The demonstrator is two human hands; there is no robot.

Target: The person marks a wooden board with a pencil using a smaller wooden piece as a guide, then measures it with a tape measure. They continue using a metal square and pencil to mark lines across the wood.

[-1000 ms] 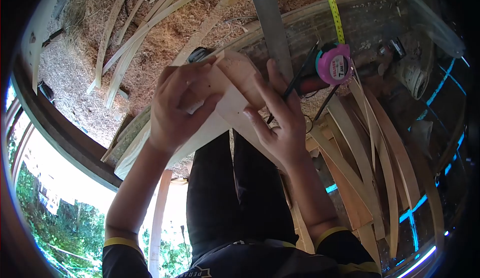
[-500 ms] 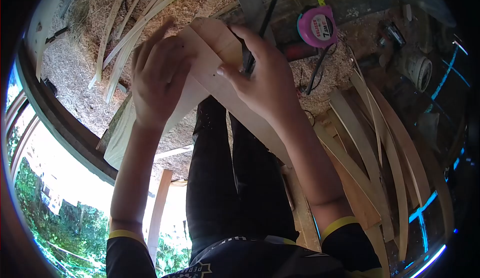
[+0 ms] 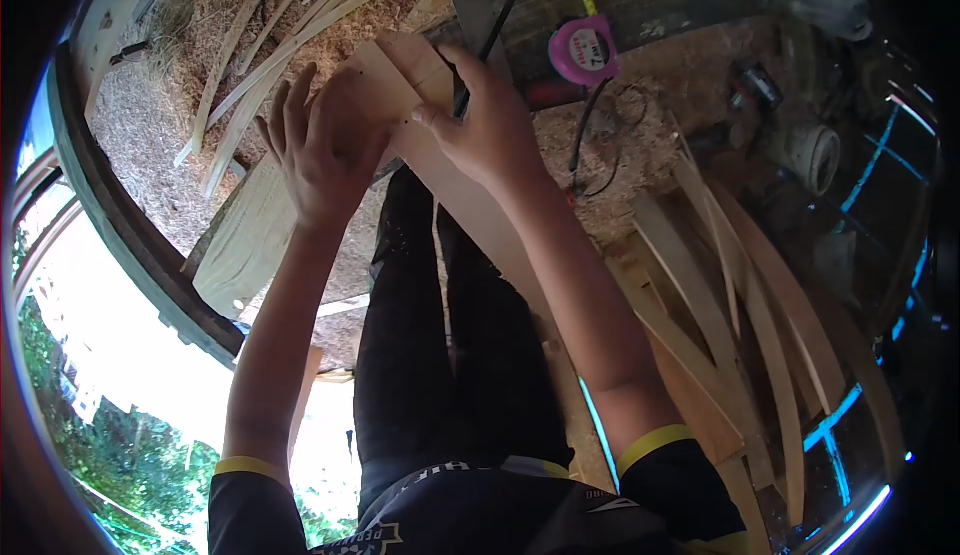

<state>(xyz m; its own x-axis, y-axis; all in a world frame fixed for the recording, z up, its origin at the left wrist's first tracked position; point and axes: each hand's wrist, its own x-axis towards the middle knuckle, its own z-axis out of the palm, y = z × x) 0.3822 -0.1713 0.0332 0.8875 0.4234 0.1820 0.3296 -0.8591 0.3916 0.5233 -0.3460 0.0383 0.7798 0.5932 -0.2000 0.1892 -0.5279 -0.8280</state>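
My right hand (image 3: 485, 120) grips a flat pale wooden board (image 3: 480, 215), its thumb on the near face and its fingers around the far edge. The board slants from beside my leg up to the left. At its upper end a shorter wooden piece (image 3: 412, 65) with angled corners overlaps it. My left hand (image 3: 325, 155) is open at the board's upper left end, fingers spread and thumb close to the wood. A thin dark rod (image 3: 500, 20) shows behind my right hand, partly hidden by it.
A pink tape measure (image 3: 583, 51) with its yellow blade out lies beyond my right hand. Thin wooden strips (image 3: 245, 85) rest on sawdust at upper left. More curved strips (image 3: 770, 355) are heaped at right. A wide board (image 3: 240, 240) sits at left beside a dark curved rim (image 3: 120, 205).
My left hand's fingers have spread, and its wrist has shifted right. The right hand keeps its grip on the board. The view has shifted, so the tape measure appears further left.
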